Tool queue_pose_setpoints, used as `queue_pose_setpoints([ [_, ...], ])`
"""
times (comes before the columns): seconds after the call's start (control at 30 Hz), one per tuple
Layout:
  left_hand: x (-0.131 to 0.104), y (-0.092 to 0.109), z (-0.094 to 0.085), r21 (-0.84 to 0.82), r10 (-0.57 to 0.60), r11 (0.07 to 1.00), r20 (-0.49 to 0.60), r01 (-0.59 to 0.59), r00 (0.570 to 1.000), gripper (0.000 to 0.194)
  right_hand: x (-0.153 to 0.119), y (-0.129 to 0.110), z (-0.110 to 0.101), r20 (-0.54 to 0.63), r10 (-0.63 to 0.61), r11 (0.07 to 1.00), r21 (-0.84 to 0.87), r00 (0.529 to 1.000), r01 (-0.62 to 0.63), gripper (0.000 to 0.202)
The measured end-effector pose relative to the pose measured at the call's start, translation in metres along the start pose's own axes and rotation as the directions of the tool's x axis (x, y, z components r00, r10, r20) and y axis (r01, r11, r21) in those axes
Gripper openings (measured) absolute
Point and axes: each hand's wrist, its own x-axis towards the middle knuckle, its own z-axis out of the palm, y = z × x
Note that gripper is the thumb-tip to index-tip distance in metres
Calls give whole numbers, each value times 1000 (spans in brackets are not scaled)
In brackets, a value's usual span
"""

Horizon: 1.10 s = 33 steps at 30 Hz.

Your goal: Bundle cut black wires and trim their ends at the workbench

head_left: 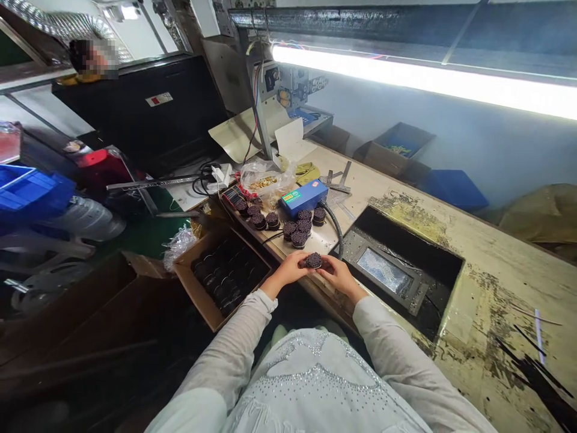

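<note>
Between the fingers of my left hand (pixel 292 269) and my right hand (pixel 339 275) is a round bundle of thin black pieces (pixel 314 260), its dotted end facing up. Both hands grip it from opposite sides, over the front edge of the workbench. Just beyond stand several similar black bundles (pixel 298 231), upright and close together. A light band shows around some of them. Behind these sits a blue box (pixel 304 198) with a thick black corrugated cable (pixel 336 228) running from it. What the pieces are exactly, I cannot tell.
A cardboard box (pixel 189 267) with dark bundles inside stands left of the bench. A rectangular recess in the bench holds a metal frame with a shiny plate (pixel 384 270). Loose black strands (pixel 538 373) lie at right. A lit tube lamp (pixel 406 75) hangs above. Another person is far left.
</note>
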Motion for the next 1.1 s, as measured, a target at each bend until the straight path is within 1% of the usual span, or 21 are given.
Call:
queue_pose_setpoints([
  [0.1, 0, 7, -1, -8, -48, 999, -11, 48, 999, 28, 0, -4, -2, 25, 58, 998, 17, 998, -59, 32],
  [0.27, -5, 23, -1, -189, -152, 970, 28, 154, 988, 36, 0, -19, -11, 80, 138, 987, 71, 987, -144, 37],
  [0.37, -9, 29, -1, -282, -185, 941, 41, 189, 982, 41, -2, -28, -13, 144, 142, 962, 212, 979, -171, 39],
  [0.5, -12, 34, -1, -367, -236, 901, 30, 230, 971, 54, -5, -34, -9, 200, 159, 886, 402, 967, -229, 39],
  [0.57, -14, 37, 1, -454, -282, 847, 58, 277, 958, 62, -7, -36, -6, 228, 158, 859, 447, 961, -247, 40],
  [0.67, -17, 43, 7, -631, -339, 697, 127, 340, 932, 68, -11, -39, -3, 259, 157, 832, 485, 953, -269, 41],
  [0.77, -20, 50, 14, -736, -378, 586, 121, 338, 918, 64, -15, -41, -2, 270, 152, 788, 548, 951, -281, 41],
  [0.87, -23, 56, 18, -785, -401, 532, 97, 318, 911, 59, -16, -43, -2, 261, 151, 748, 600, 954, -283, 38],
  [1.0, -24, 60, 20, -820, -417, 492, 71, 291, 906, 57, -17, -47, -2, 241, 162, 746, 605, 957, -279, 38],
  [1.1, -24, 58, 20, -798, -395, 525, 79, 295, 915, 61, -17, -46, -1, 224, 159, 756, 599, 961, -265, 37],
])
